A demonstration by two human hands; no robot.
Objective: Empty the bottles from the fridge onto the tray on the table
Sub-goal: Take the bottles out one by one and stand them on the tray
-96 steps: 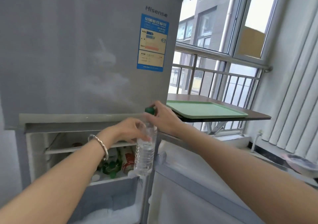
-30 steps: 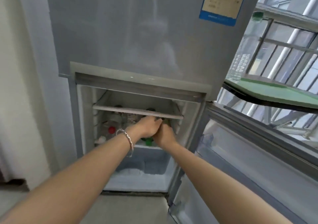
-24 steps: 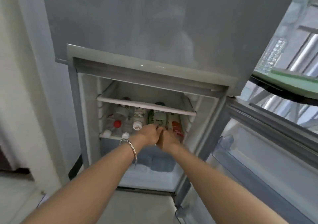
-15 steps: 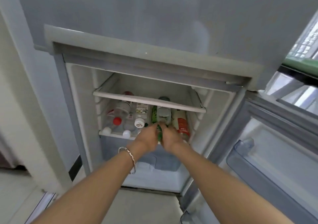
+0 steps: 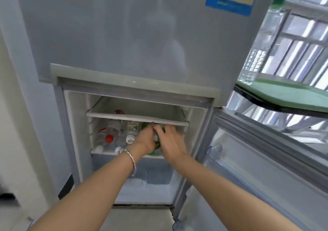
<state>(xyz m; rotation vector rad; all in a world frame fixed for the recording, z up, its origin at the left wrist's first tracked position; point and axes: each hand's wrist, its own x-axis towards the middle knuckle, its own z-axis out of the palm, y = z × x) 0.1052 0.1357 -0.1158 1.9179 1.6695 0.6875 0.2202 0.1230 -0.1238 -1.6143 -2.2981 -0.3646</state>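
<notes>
The fridge's lower compartment [image 5: 76,124] stands open, with several bottles lying on its shelf, among them a red-capped one [image 5: 109,138] and a white-capped one [image 5: 130,138]. Both hands reach in under the upper shelf [image 5: 134,117]. My left hand [image 5: 144,142] is closed around a green bottle [image 5: 145,125] lying at the right of the row. My right hand [image 5: 171,140] lies over the same bottle from the right, fingers wrapped on it; most of the bottle is hidden. A clear water bottle with a green cap [image 5: 260,40] stands on the green tray [image 5: 287,94] at upper right.
The tray rests on a dark-edged table [image 5: 266,104] by a window with metal railings [image 5: 301,40]. The open fridge door [image 5: 266,159] with a clear door bin [image 5: 215,152] stands to the right. A frosty drawer [image 5: 150,177] sits below the bottle shelf.
The water bottle I held 3.2 s ago now stands on the tray. Both hands went down into the fridge and have pushed further in over the green bottle.
</notes>
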